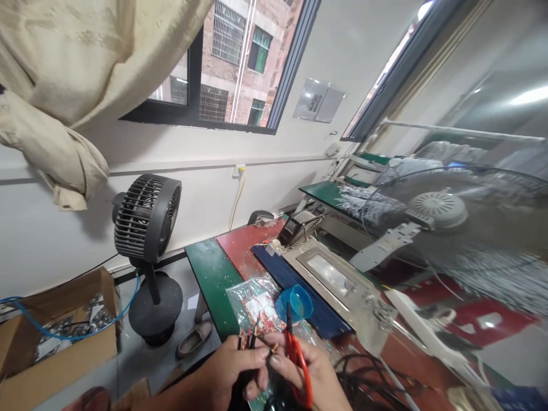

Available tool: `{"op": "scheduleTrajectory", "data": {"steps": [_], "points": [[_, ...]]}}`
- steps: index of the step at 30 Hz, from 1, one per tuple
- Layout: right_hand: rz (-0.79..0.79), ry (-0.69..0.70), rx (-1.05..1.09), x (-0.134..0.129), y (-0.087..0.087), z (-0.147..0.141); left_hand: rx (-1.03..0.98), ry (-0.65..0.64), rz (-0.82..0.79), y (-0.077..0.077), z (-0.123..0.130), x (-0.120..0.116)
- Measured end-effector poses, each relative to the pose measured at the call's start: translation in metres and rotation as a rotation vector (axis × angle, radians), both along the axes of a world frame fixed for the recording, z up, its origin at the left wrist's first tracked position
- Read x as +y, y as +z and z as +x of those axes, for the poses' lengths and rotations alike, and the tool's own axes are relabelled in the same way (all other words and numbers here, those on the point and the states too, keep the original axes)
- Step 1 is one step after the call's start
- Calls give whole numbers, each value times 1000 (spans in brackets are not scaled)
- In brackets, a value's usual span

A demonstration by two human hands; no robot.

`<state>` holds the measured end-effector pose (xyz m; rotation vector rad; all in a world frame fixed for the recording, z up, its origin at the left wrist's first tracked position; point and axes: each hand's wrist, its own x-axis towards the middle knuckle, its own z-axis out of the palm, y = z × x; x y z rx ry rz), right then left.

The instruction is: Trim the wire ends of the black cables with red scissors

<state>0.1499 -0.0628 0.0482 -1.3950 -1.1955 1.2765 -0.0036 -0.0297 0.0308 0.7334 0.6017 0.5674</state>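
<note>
The left hand (242,359) is closed around a small bunch of wires (247,341), their ends sticking up above the fingers, while the right hand (319,365) has red scissors (293,343) wrapped in its grip, points up towards the blue cup (302,303), its thumb close beside the left fingertips. Whether that thumb also pinches a wire is hard to tell, as the fingers crowd together there. With the blades so near, a slip of the scissors could nick a finger or wire, and a loosened left grip could spill strands onto the littered bag (240,295).
</note>
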Motion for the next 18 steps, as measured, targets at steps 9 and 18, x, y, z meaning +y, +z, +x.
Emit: {"op": "scheduleTrajectory", "data": {"steps": [9,18], "points": [[-28,-240,11,-7,-26,1,97,5,48,-4,14,3],[41,-281,-43,-11,-32,32,113,83,-91,0,22,11]]}}
